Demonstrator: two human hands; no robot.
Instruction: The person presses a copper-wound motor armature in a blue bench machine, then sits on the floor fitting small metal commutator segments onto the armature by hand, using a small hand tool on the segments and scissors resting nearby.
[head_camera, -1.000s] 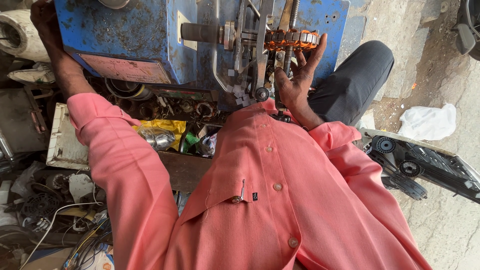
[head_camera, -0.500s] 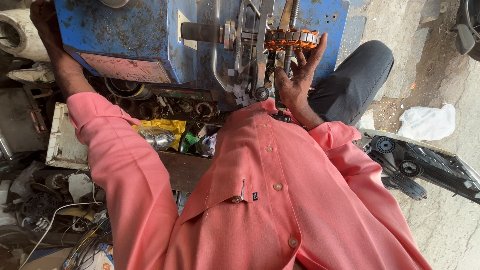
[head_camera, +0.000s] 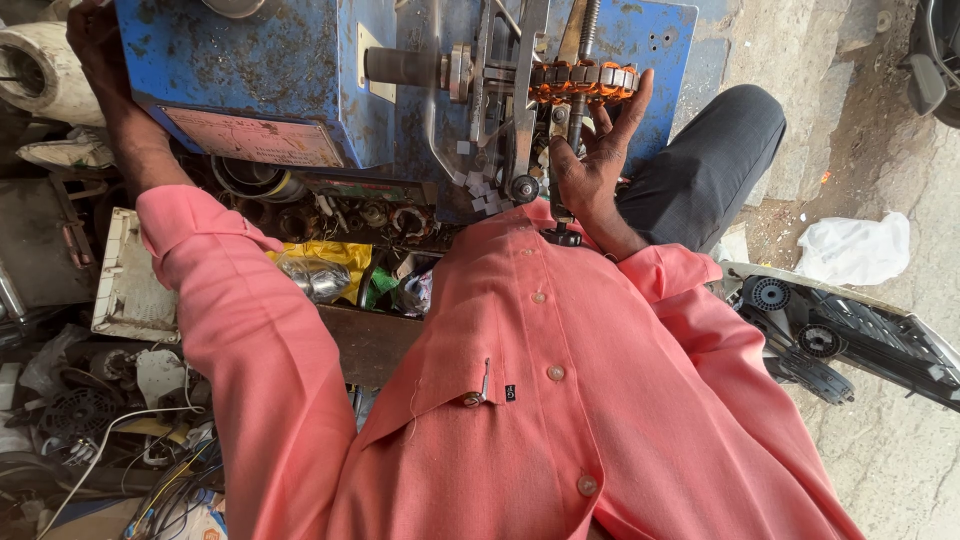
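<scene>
A blue winding machine (head_camera: 270, 70) stands in front of me, scratched and rusty. On its metal spindle sits a copper-wound stator (head_camera: 585, 80) with orange coils. My right hand (head_camera: 595, 160) reaches up from below and holds the stator, fingers stretched along its right end and thumb by the threaded rod (head_camera: 583, 40). My left hand (head_camera: 92, 35) is stretched to the machine's far top-left corner and is partly cut off by the frame edge; its grip cannot be seen. Both arms wear pink shirt sleeves.
Below the machine lies a tray of small motor parts, with a yellow bag (head_camera: 345, 258) and crumpled foil (head_camera: 315, 275). Scrap, wires and a black fan (head_camera: 80, 410) fill the left. A white plastic bag (head_camera: 850, 250) and a long fan housing (head_camera: 840, 335) lie on the concrete at the right.
</scene>
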